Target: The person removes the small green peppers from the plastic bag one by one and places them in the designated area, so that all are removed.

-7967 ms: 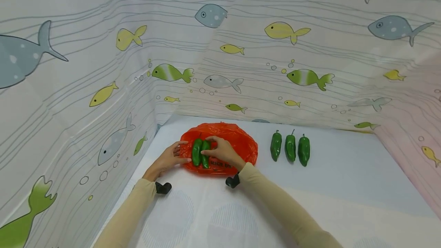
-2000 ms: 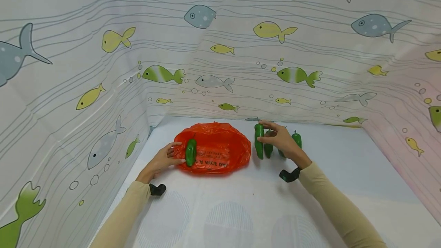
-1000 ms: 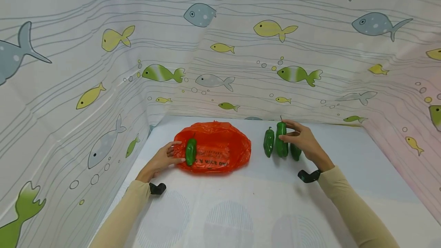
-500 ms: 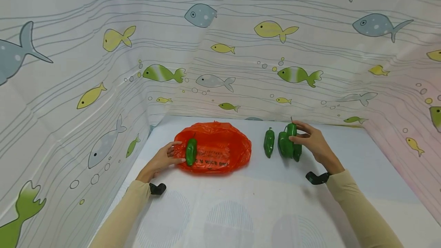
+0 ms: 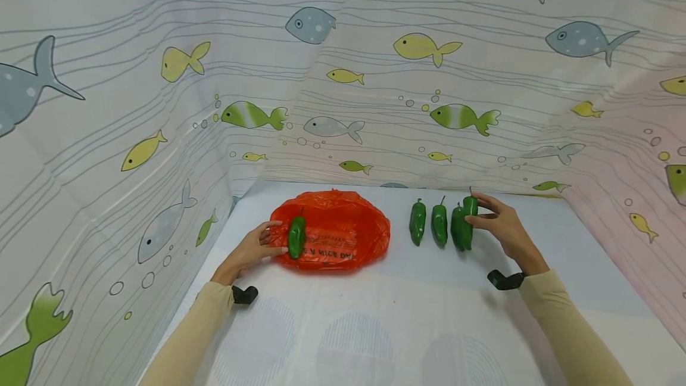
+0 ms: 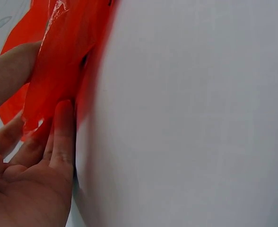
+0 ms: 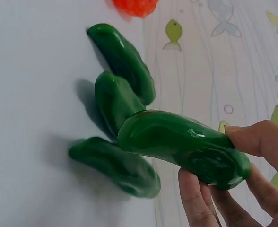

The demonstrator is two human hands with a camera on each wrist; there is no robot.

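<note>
On the left, an orange-red plastic bag (image 5: 370,228) lies spread with its mouth towards me, a green pepper (image 5: 296,237) inside it. My left hand (image 5: 250,254) holds the bag's left edge; the left wrist view shows the red film (image 6: 58,71) between thumb and fingers. At the right, my right hand (image 5: 509,231) pinches another green pepper (image 5: 469,210) by its stem half, raised above the table. Three peppers lie in a row there: a left one (image 5: 418,222), a middle one (image 5: 439,225) and a right one (image 5: 458,228), partly covered by the held pepper.
A white cloth with pale circles covers the table (image 5: 375,326). Fish-printed sheets form the back wall (image 5: 375,100), the left wall (image 5: 177,207) and a pinkish right side (image 5: 632,183). A black wrist mount (image 5: 506,280) sits at the right cuff.
My right hand has carried its pepper from beside the bag rightwards, past the row to its right end. Eight seconds ago two peppers were in the bag. My left hand has stayed put.
</note>
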